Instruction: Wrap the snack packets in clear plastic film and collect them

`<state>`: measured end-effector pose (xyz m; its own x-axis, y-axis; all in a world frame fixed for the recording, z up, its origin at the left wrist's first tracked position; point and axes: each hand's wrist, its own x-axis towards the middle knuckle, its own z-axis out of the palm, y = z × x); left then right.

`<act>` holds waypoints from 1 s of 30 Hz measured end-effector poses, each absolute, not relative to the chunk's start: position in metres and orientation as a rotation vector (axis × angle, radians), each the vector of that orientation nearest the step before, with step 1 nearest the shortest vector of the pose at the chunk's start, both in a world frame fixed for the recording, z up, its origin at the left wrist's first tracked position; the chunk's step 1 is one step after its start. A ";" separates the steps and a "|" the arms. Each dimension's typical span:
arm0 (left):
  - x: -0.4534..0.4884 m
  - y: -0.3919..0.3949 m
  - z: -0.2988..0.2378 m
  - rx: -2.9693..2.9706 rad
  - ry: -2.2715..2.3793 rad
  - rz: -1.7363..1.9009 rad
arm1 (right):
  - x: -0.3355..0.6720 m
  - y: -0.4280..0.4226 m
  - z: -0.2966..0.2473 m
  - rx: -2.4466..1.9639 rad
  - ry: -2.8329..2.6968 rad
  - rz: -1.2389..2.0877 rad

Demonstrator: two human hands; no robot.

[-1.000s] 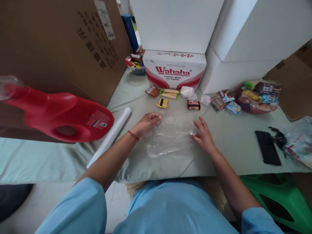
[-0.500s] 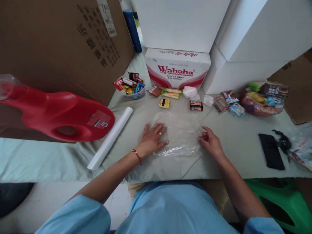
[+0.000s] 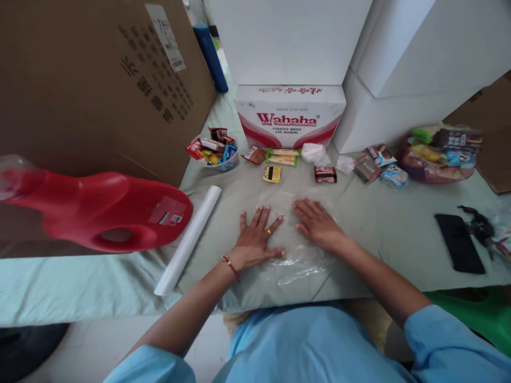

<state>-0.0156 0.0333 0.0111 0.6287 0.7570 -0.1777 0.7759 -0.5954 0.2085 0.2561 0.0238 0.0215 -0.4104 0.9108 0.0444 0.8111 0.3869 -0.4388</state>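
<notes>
A sheet of clear plastic film (image 3: pixel 297 268) lies on the cloth-covered table, thin and slightly wrinkled, with shiny creases near its front edge. I cannot tell whether it is a single sheet or a flat bag. Pressing on its left part is my left hand (image 3: pixel 257 239), fingers spread, a ring and a red bracelet on it. My right hand (image 3: pixel 317 223) lies flat on the right part of the film, palm down, slightly blurred. Neither hand grips anything. Behind the film are a small yellow packet (image 3: pixel 272 174) and a brown-red snack packet (image 3: pixel 325 174).
Left lie a white roll (image 3: pixel 187 242) and a red jug (image 3: pixel 115 210). A snack bowl (image 3: pixel 223 165) stands before a large cardboard box (image 3: pixel 99 80). Behind is a Wahaha carton (image 3: pixel 290 117). Toward the right are a filled snack bowl (image 3: pixel 433 175) and a black phone (image 3: pixel 459 243).
My right hand has left the film's right edge, moved left and flattened onto it. My left hand has spread its fingers wider. The whole view has shifted slightly.
</notes>
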 end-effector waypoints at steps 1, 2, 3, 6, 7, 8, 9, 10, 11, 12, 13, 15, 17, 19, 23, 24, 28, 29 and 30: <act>-0.016 0.032 0.011 2.588 1.255 -0.084 | 0.268 0.023 0.012 -1.613 -2.349 0.478; -0.015 0.031 0.010 2.587 1.266 -0.065 | 0.284 0.019 0.004 -1.705 -2.314 0.433; -0.014 0.030 0.010 2.584 1.276 -0.045 | 0.302 0.014 -0.001 -1.782 -2.270 0.377; -0.012 0.029 0.008 2.572 1.292 -0.002 | 0.339 0.009 0.007 -1.947 -2.159 0.250; -0.011 0.028 0.008 2.566 1.295 0.007 | 0.340 0.015 0.016 -1.999 -2.117 0.228; -0.011 0.028 0.007 2.561 1.297 0.015 | 0.333 0.026 0.025 -2.051 -2.074 0.225; -0.011 0.028 0.007 2.558 1.298 0.024 | 0.320 0.041 0.036 -2.112 -2.020 0.226; -0.011 0.028 0.007 2.558 1.301 0.032 | 0.300 0.060 0.045 -2.151 -1.982 0.255; -0.012 0.028 0.007 2.560 1.305 0.039 | 0.275 0.082 0.054 -2.183 -1.977 0.318; -0.012 0.028 0.006 2.562 1.308 0.041 | 0.249 0.106 0.060 -2.194 -1.998 0.356; -0.012 0.028 0.007 2.565 1.311 0.040 | 0.223 0.129 0.065 -2.163 -2.052 0.355; -0.012 0.028 0.007 2.567 1.318 0.033 | 0.177 0.168 0.068 -2.142 -2.126 0.384; -0.011 0.028 0.007 2.566 1.322 0.031 | 0.147 0.190 0.064 -2.133 -2.211 0.399; -0.011 0.027 0.008 2.562 1.320 0.044 | 0.135 0.193 0.056 -2.094 -2.294 0.386; -0.012 0.026 0.007 2.557 1.306 0.096 | 0.157 0.176 0.043 -1.890 -2.484 0.325; -0.012 0.026 0.006 2.556 1.301 0.108 | 0.166 0.175 0.042 -1.852 -2.516 0.312; -0.014 0.026 0.005 2.556 1.288 0.119 | 0.188 0.203 0.052 -1.754 -2.592 0.267; -0.014 0.027 0.004 2.558 1.287 0.116 | 0.187 0.217 0.058 -1.691 -2.624 0.247; -0.014 0.027 0.004 2.561 1.284 0.113 | 0.183 0.231 0.065 -1.614 -2.657 0.222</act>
